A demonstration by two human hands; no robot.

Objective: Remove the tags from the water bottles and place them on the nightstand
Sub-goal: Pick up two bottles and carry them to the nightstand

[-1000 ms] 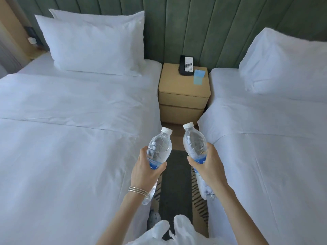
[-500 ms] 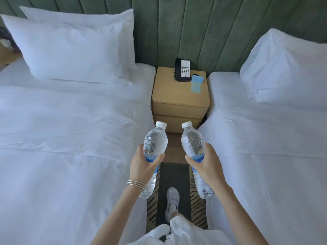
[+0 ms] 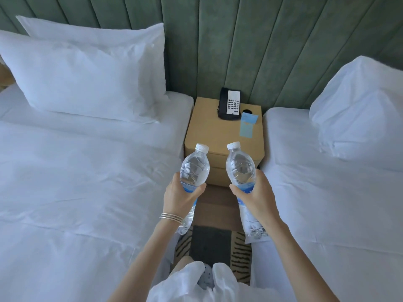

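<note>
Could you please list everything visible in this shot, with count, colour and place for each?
Beds: two, white linen, one on each side of the aisle.
Pillows: two stacked on the left bed, at least one on the right bed, white.
Headboard: one, green padded panels, along the back wall.
Nightstand: one, tan, between the beds.
Phone: one, black and white, at the back of the nightstand.
Card: one, light blue, right of the phone.
Bottles: two, clear with white caps and blue labels, one in each hand.
Rug: one, grey with striped edges, in the aisle.
Bangles: silver, on the left wrist.
Left hand: grips the left bottle.
Right hand: grips the right bottle.
</note>
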